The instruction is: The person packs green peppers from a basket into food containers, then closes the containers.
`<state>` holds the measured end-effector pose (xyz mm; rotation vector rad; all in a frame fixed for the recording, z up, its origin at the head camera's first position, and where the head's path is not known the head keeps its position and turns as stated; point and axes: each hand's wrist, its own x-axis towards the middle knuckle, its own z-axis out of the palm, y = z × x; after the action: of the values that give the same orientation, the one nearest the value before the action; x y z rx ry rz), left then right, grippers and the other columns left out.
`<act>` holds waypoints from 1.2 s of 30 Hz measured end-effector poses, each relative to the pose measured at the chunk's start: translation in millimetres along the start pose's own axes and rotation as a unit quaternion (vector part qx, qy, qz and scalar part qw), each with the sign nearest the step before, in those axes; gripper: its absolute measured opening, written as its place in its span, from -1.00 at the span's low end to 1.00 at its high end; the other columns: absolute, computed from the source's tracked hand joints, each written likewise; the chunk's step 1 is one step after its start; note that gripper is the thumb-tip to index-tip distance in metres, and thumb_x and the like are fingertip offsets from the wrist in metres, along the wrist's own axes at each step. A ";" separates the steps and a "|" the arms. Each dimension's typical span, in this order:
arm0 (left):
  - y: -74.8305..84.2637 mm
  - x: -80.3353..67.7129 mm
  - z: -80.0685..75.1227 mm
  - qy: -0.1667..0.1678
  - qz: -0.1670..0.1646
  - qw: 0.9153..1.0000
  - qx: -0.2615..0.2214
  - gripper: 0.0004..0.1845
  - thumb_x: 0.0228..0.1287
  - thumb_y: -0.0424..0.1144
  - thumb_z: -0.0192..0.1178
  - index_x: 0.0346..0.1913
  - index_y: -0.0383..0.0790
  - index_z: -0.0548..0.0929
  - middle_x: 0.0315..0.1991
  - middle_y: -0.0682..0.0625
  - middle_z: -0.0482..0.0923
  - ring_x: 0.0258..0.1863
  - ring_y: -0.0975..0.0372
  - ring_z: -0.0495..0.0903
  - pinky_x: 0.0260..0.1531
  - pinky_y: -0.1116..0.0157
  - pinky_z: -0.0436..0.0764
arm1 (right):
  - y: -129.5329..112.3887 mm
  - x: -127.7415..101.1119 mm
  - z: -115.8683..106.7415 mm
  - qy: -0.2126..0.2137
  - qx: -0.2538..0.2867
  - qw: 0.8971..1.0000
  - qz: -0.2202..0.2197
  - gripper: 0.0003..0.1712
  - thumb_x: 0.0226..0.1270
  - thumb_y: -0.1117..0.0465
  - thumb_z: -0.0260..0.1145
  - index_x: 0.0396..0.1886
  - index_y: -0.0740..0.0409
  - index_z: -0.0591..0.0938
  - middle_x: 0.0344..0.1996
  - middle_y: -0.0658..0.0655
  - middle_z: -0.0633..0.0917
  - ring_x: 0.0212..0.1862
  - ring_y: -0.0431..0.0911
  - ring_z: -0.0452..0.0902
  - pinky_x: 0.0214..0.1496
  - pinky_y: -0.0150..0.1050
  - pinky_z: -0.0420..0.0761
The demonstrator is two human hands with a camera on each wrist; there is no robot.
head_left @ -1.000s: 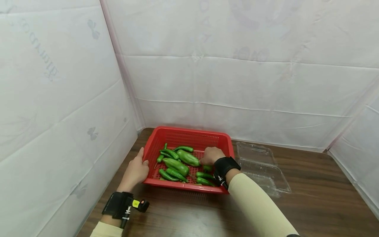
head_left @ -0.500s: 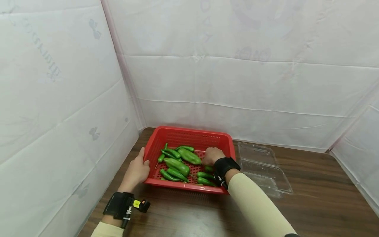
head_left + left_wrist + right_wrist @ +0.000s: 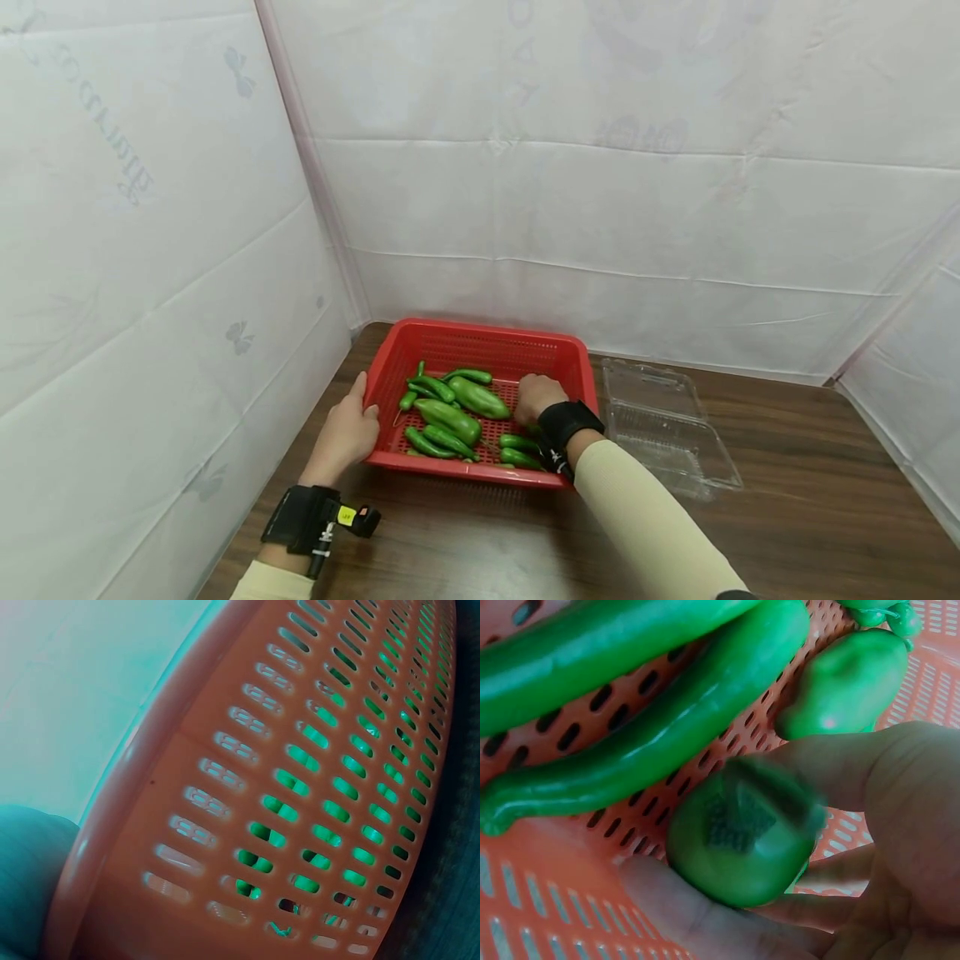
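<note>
1. Round, glossy green pepper [image 3: 739, 866] inside the red, perforated plastic basket [image 3: 465, 472]: the right hand [image 3: 538, 396] pinches it between thumb and curled fingers. Its smooth skin might slip if that pinch loosens.
2. Long, slender green chillies [image 3: 645, 761] lie beside it.
3. Left hand [image 3: 347, 429] at the basket's left rim; whether its fingers grip, I cannot tell.
4. Open, clear plastic container [image 3: 652, 393] right of the basket.

Creased white sheet walls [image 3: 615, 217] around a brown wood-grain tabletop [image 3: 825, 492]
</note>
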<state>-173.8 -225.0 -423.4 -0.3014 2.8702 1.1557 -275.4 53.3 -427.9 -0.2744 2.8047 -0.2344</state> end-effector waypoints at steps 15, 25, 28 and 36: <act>-0.2 2.2 -1.4 -0.003 -0.001 1.000 0.017 -0.26 0.62 -0.30 -0.10 0.67 -0.38 -0.17 0.45 -0.54 0.32 0.16 -0.17 0.57 0.09 -0.17 0.57 | -4.8 -12.3 -17.9 0.041 0.002 0.999 -0.031 -0.80 0.33 0.34 0.31 -0.52 0.15 0.58 -0.55 0.10 0.53 -0.50 -0.04 0.41 -0.47 -0.22 0.39; -0.5 2.9 -1.4 -0.004 -0.005 1.000 0.017 -0.25 0.62 -0.30 -0.10 0.68 -0.36 -0.17 0.44 -0.55 0.33 0.07 -0.14 0.59 -0.02 -0.07 0.59 | -8.2 -21.7 -34.0 0.043 0.014 0.998 -0.051 -0.63 0.40 0.33 0.30 -0.62 0.06 0.45 -0.68 0.00 0.32 -0.59 -0.10 0.25 -0.50 -0.23 0.32; -0.9 2.9 -0.9 -0.005 -0.006 1.000 0.016 -0.25 0.62 -0.30 -0.10 0.68 -0.37 -0.17 0.44 -0.55 0.34 0.07 -0.14 0.59 -0.02 -0.08 0.60 | -9.1 -24.1 -39.5 0.041 0.020 0.998 -0.051 -0.60 0.41 0.32 0.29 -0.64 0.05 0.43 -0.69 0.00 0.31 -0.60 -0.11 0.25 -0.51 -0.24 0.32; -1.8 3.2 -0.2 -0.007 -0.017 1.000 0.016 -0.25 0.62 -0.30 -0.10 0.68 -0.36 -0.18 0.44 -0.54 0.33 0.09 -0.15 0.57 0.00 -0.10 0.60 | -9.9 -27.2 -49.3 0.040 0.020 0.998 -0.054 -0.63 0.41 0.29 0.33 -0.62 0.07 0.45 -0.68 0.02 0.37 -0.61 -0.11 0.26 -0.51 -0.25 0.33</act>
<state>-176.6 -226.9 -424.9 -0.3364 2.8569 1.1001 -264.4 56.0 -371.9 -0.4157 2.8640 -0.3321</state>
